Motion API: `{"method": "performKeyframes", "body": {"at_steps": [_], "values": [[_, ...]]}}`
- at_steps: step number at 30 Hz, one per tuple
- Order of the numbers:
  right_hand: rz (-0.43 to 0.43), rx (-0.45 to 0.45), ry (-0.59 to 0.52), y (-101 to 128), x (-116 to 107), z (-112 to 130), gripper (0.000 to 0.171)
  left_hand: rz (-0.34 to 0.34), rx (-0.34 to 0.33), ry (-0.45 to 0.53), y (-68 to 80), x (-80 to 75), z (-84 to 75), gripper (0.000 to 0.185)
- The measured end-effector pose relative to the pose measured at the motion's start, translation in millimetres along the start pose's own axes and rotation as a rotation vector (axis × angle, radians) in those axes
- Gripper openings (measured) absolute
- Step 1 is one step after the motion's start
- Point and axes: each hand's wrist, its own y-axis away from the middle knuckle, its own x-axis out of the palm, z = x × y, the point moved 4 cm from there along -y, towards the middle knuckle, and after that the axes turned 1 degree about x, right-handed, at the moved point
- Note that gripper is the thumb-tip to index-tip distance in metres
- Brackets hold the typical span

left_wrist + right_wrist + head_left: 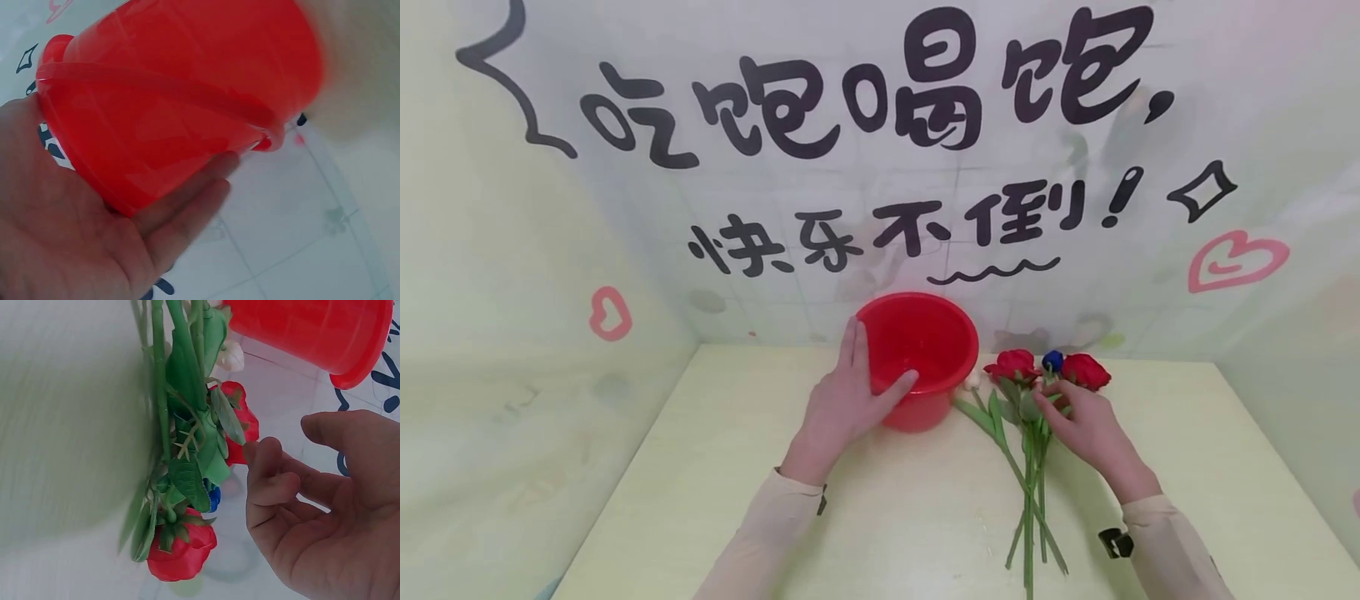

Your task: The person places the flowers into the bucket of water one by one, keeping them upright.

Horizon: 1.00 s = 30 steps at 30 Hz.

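A red plastic bucket (917, 408) stands upright at the back of the table, its mouth facing up. My left hand (850, 396) touches its near left side with straight fingers, and the thumb reaches across the front rim. In the left wrist view, the bucket (175, 94) shows a red handle lying across its side. Right of it lies a bunch of artificial flowers: red roses (1084, 372), a small blue flower (1052, 361) and a white bud (231, 356). My right hand (1086, 425) hovers beside the blooms, fingers loosely bent; the right wrist view shows nothing held.
Long green stems (1028, 500) spread toward the table's front edge, some crossing. The pale table (700, 500) meets a printed wall covering (820, 192) right behind the bucket and flowers. Wall sheets also flank it left and right.
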Motion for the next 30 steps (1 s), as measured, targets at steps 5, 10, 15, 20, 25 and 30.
{"method": "performKeyframes", "body": {"at_steps": [5,10,15,20,25,30], "values": [[-0.004,0.059,-0.018,2.2,-1.0,-6.5,0.027,-0.02,0.018,0.079,-3.6,3.2,1.0,0.116],[0.027,0.131,-0.053,3.0,-1.8,-12.7,0.028,-0.032,0.018,0.106,-7.3,6.6,0.7,0.117],[0.037,0.23,-0.105,7.1,-6.1,-25.4,0.032,-0.038,0.02,0.132,-9.7,9.1,-0.7,0.119],[0.143,0.325,-0.189,16.0,1.3,-39.1,0.033,-0.029,0.006,0.149,-6.4,10.6,2.0,0.12],[0.194,0.357,-0.245,20.2,16.8,-43.2,0.037,-0.048,0.007,0.157,-1.6,8.4,5.2,0.119],[0.194,0.358,-0.212,24.5,28.5,-41.6,0.033,-0.055,0.022,0.15,-0.3,8.4,6.3,0.118]]}}
